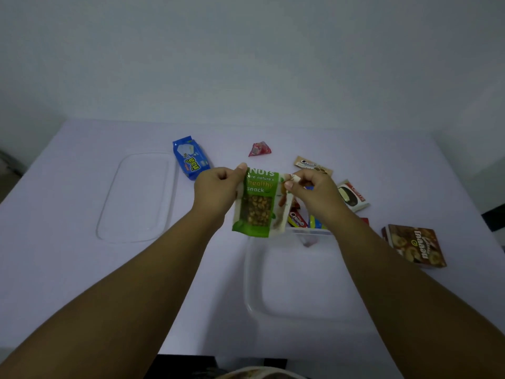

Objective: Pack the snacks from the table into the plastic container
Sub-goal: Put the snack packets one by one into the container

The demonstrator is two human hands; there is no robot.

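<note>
**Nut pouch held over container mouth, ready to lower**

The green nut pouch [257, 203] hung upright in the air, above the far rim of the clear plastic container [297, 310], which sat at 6 o'clock from it on the worktop [82, 269]. The left hand [218, 187] pinched the pouch's top left corner, thumb on the front face, fingers curled behind. The right hand [314, 190] pinched the top right corner with thumb and fingertips. Both hands were closed on the pouch.

Judgement: the pouch was tall relative to the container wall, so laying it flat against the floor, long side along the container's length, would probably leave room for the rest. Lowering the bottom edge first and letting go only once it rested seemed safest.

The lid [136, 198] lay at 9 o'clock from the pouch. The blue packet [191, 158] lay at 10 o'clock, the red triangular sachet [259, 149] at 12. Small wrapped snacks [352, 196] clustered at 3 o'clock; the brown box [414, 246] lay at 4 o'clock.
</note>
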